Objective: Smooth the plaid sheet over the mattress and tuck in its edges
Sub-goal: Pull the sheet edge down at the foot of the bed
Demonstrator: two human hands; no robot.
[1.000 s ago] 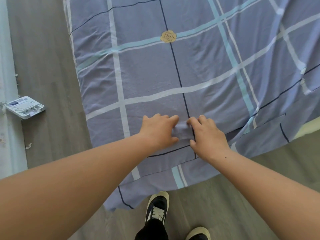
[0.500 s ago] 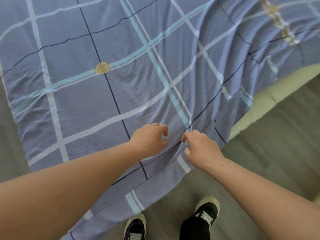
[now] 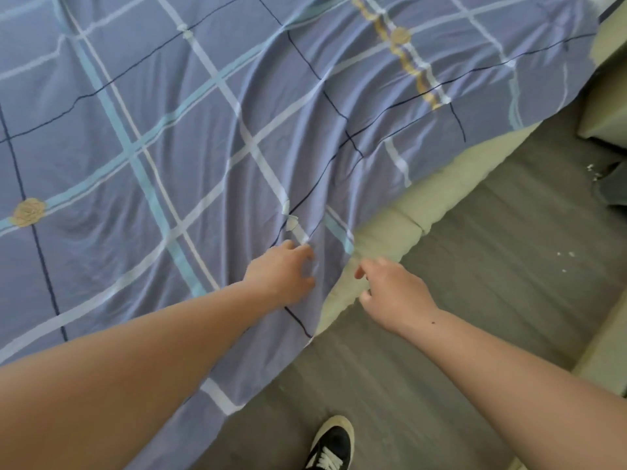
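The plaid sheet (image 3: 169, 130) lies spread over the mattress (image 3: 471, 171) and fills the view from 7 o'clock round to 1 o'clock. It is creased in long folds that run toward its near edge. That edge hangs loose and untucked. Beside it, from the centre out toward 2 o'clock, a pale green band of mattress shows bare. The far side of the sheet is cut off by the frame.

The left grip (image 3: 285, 273) rests on the sheet just inside the edge, fingers bent and thumb apart. The fingertips are blurred, so I cannot tell whether it pinches cloth. The right grip (image 3: 393, 293) hovers at 3 o'clock of the left one, over the bare mattress, with fingers loosely curled and holding nothing.

A yellow rose print (image 3: 29, 212) sits at 9 o'clock. Grey floor (image 3: 492, 283) runs from 3 to 6 o'clock. 1 dark shoe (image 3: 334, 442) at 6 o'clock is cut off by the bottom edge.
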